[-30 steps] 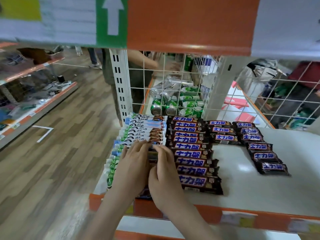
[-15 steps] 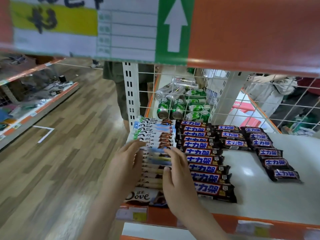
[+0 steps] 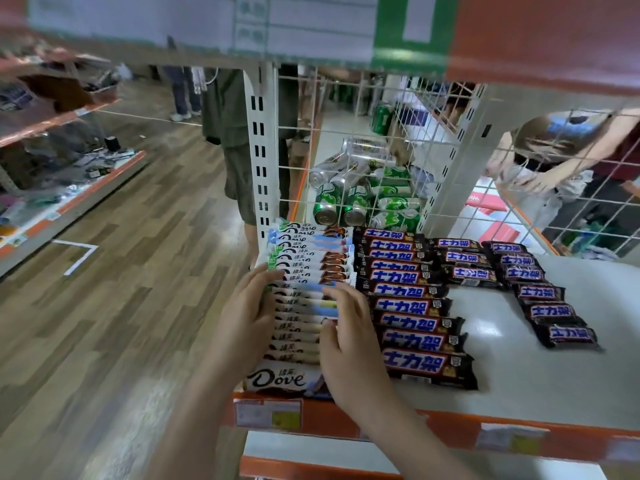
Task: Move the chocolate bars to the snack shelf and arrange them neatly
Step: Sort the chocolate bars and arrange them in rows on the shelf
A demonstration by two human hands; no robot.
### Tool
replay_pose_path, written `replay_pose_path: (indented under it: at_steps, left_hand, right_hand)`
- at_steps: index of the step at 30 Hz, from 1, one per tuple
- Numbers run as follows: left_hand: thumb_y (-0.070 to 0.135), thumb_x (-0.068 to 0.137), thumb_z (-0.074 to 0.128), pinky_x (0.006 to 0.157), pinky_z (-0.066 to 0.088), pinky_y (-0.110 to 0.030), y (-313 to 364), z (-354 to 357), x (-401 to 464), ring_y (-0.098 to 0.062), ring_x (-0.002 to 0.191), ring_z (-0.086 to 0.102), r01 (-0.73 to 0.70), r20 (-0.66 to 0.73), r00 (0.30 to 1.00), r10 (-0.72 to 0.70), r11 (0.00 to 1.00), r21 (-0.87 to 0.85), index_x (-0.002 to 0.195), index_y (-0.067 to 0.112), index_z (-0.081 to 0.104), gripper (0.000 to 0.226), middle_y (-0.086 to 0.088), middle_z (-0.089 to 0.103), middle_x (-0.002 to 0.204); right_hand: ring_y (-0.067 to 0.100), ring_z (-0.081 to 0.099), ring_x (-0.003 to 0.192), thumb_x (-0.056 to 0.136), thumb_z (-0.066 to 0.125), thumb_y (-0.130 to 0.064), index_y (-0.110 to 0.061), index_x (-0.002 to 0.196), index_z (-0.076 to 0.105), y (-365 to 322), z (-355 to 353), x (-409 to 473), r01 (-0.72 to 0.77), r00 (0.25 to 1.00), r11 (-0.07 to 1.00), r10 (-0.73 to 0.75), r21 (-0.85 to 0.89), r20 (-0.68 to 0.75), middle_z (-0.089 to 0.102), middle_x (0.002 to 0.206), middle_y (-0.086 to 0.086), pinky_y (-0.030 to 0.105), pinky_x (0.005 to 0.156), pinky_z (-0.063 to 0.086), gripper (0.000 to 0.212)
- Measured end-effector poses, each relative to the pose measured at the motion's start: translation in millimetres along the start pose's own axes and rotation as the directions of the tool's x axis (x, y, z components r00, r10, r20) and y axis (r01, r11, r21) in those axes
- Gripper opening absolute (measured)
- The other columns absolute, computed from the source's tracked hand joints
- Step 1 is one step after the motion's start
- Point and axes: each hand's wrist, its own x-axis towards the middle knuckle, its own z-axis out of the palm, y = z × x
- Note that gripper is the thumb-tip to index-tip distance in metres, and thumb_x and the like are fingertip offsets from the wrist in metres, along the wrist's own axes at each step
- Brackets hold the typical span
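On the snack shelf [image 3: 540, 382], the left hand [image 3: 247, 318] presses straight fingers against the left ends of the overlapped Dove bars [image 3: 304, 299], while the right hand [image 3: 349, 337] lies on their right ends, fingers loosely spread and pinching nothing. The row sits at the shelf's left edge, so a push leftward could tip bars to the floor; a push rightward could shove them into the dark Snickers bars [image 3: 412, 317] just beside and skew that column.
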Motion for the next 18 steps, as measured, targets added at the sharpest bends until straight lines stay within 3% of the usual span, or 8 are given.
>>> replay_pose_path:
  at_steps: [5,7,10,14,18]
  left_hand:
    - [0.010,0.096,0.042,0.109,0.027,-0.031,5,-8,17,-0.004,0.132,0.026,0.023,0.053,0.998,-0.021,0.999,-0.025,0.125,0.021,0.053,0.033,0.007,0.025,0.151]
    - [0.016,0.097,0.042,0.113,0.027,-0.039,8,-11,25,-0.011,0.137,0.025,0.070,0.066,0.996,-0.067,0.996,-0.051,0.129,0.021,0.051,0.034,0.004,0.023,0.152]
    - [0.022,0.099,0.039,0.108,0.034,-0.046,11,-9,32,-0.017,0.130,0.038,0.138,0.100,0.987,-0.127,0.984,-0.109,0.134,0.021,0.046,0.036,0.001,0.039,0.142]
    - [0.016,0.099,0.037,0.102,0.035,-0.035,7,-2,31,-0.014,0.122,0.041,0.130,0.083,0.989,-0.121,0.985,-0.111,0.133,0.021,0.046,0.035,0.004,0.045,0.133]
    - [0.012,0.097,0.037,0.113,0.025,-0.044,3,2,32,-0.015,0.136,0.028,0.147,0.091,0.985,-0.143,0.988,-0.040,0.135,0.021,0.045,0.039,0.003,0.033,0.148]
  right_hand:
    - [-0.034,0.021,0.096,0.098,0.038,-0.012,-0.020,0.135,0.034,3,-11,12,-0.020,1.000,0.999,0.021,0.044,-0.015,0.023,0.138,-0.009,-0.010,0.074,0.023,0.038]
    - [-0.023,0.031,0.090,0.099,0.037,-0.014,-0.018,0.136,0.034,3,-16,23,-0.034,0.999,0.999,0.035,0.036,-0.017,0.024,0.139,-0.006,-0.007,0.075,0.026,0.037]
    - [-0.004,0.031,0.094,0.099,0.037,-0.017,-0.017,0.140,0.029,3,-16,36,-0.033,0.999,0.998,0.032,-0.045,-0.019,0.019,0.144,-0.004,0.007,0.084,0.028,0.042]
    - [0.017,0.041,0.118,0.098,0.037,-0.016,-0.016,0.142,0.025,4,-8,40,-0.074,0.997,0.994,0.076,-0.074,0.019,0.016,0.146,0.000,0.023,0.093,0.038,0.046]
    - [0.017,0.033,0.128,0.099,0.036,-0.015,-0.015,0.142,0.025,7,-5,39,-0.067,0.998,0.996,0.068,-0.059,0.010,0.018,0.146,0.001,0.020,0.100,0.032,0.045]
